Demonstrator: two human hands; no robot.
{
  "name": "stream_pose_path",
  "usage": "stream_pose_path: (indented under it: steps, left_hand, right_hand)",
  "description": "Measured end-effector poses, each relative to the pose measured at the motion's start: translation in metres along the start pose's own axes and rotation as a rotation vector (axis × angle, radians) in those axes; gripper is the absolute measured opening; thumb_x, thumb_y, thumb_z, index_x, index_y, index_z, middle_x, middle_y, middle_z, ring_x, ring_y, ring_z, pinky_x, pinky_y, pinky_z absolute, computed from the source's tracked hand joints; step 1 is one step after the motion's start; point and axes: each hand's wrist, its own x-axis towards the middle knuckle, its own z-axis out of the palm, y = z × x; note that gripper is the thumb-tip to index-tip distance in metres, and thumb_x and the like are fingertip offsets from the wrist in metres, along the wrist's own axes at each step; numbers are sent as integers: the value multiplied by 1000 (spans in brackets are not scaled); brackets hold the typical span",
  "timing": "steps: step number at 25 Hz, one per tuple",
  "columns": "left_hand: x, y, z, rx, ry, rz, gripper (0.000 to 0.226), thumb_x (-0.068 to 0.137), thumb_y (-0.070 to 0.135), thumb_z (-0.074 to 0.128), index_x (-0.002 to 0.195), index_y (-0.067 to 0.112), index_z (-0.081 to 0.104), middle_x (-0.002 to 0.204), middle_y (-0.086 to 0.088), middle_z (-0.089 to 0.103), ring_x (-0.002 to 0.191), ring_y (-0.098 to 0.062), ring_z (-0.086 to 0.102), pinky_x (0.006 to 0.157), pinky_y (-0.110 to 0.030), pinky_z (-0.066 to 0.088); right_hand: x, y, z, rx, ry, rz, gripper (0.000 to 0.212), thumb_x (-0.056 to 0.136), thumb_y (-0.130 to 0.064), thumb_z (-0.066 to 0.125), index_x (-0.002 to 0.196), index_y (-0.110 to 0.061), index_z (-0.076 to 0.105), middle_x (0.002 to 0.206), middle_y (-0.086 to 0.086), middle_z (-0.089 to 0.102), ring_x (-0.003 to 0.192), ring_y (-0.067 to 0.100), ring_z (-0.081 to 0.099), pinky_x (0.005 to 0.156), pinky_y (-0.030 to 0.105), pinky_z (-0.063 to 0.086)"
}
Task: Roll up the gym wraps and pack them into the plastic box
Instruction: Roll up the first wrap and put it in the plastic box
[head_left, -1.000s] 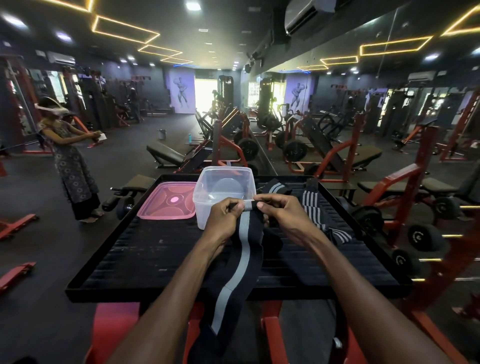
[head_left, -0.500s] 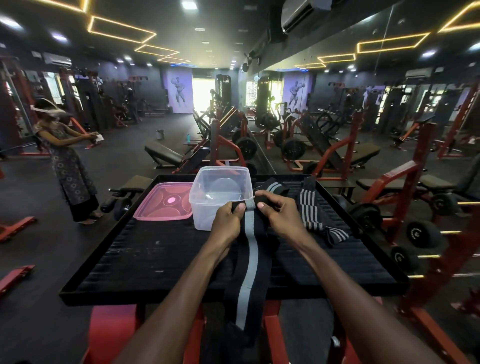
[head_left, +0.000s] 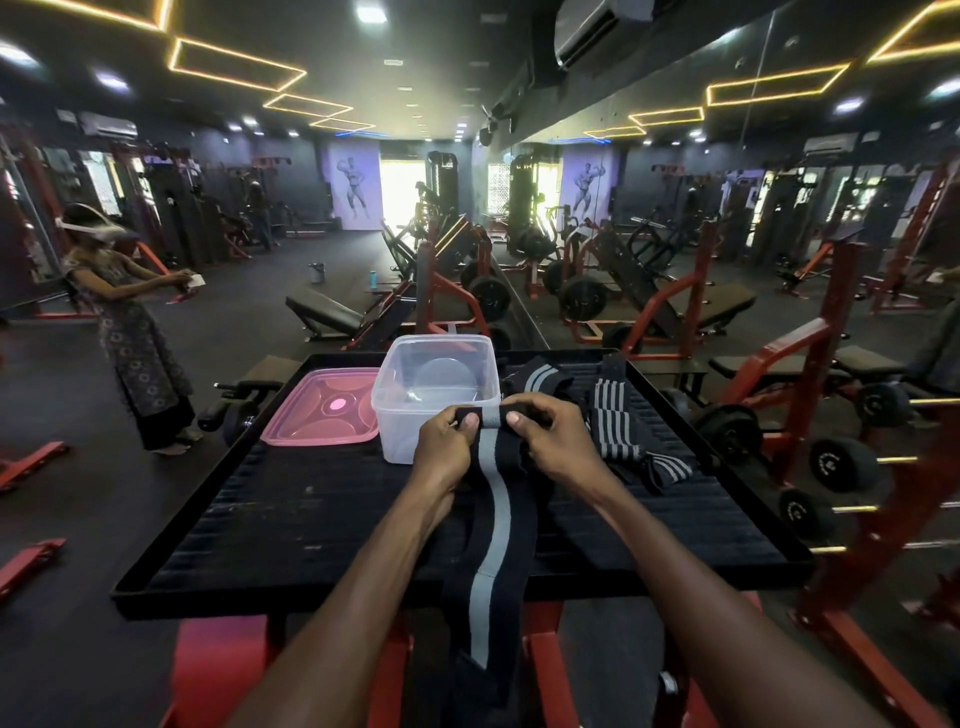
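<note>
One head-worn wide-angle view looks forward and down, close over the tabletop (head_left: 311, 519) near, with the gym floor and mirror wall stretching far ahead.

Black wrap (head_left: 498, 499) at centre frame, one grey stripe running down its length and over the near edge of the table (head_left: 291, 525), which is black with a fine ribbed texture. Right of centre, a second wrap (head_left: 618, 415), black with several thin grey stripes side by side. Just above it another black wrap (head_left: 540, 376) with pale grey stripes. The plastic box (head_left: 415, 436) is clear and frosty, no colour. Left of it the lid (head_left: 322, 410), translucent pink with a brighter pink spot in the middle. Red frame (head_left: 218, 670) under the table, lower left.
</note>
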Motion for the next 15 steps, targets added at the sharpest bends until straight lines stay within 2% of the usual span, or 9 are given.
stream_pose_path:
  steps: [3, 6, 8, 10, 12, 15]
  left_hand:
    - [-5, 4, -4, -197, -152, -91, 19, 100, 13, 55, 98, 15, 73, 100, -11, 76, 95, -26, 73, 89, -44, 57]
    - [0, 2, -7, -118, -122, 0, 15, 97, 14, 62, 94, 14, 76, 98, -10, 77, 98, -25, 71, 94, -41, 55]
    - [0, 3, -6, -12, -46, 95, 14, 95, 8, 63, 91, 15, 74, 92, -1, 75, 91, -15, 68, 87, -25, 53]
    - [-3, 5, -4, 61, -32, 165, 16, 93, 2, 63, 93, 15, 72, 91, 4, 72, 87, -9, 65, 81, -16, 49]
    - [-5, 4, -3, 112, -52, 192, 19, 92, 2, 64, 92, 19, 71, 93, 6, 72, 89, -7, 65, 82, -16, 47]
    - [-7, 3, -3, 109, -79, 140, 12, 93, 12, 67, 96, 23, 67, 95, 6, 72, 92, -8, 67, 83, -21, 50]
  right_hand:
    - [3, 0, -7, 46, 19, 1, 24, 83, 13, 67, 98, -3, 76, 90, 1, 73, 77, -10, 65, 77, 11, 48]
    - [3, -6, -12, 83, -35, 1, 28, 79, 15, 70, 102, -1, 76, 88, -1, 73, 76, -10, 67, 74, 9, 49]
    - [4, -6, -14, 182, -79, 52, 27, 82, 9, 72, 106, -3, 75, 88, -2, 73, 71, -6, 66, 67, 11, 49]
    - [4, -8, -15, 350, -133, 240, 14, 89, -8, 72, 102, -8, 75, 79, -2, 67, 56, 3, 56, 53, 18, 43]
    - [6, -5, -19, 297, -157, 308, 12, 91, -17, 71, 93, -6, 75, 71, 0, 62, 53, 8, 47, 49, 21, 38]
    - [7, 1, -19, 176, -67, 190, 6, 88, -4, 72, 93, -4, 75, 74, -2, 69, 63, 5, 58, 55, 15, 45]
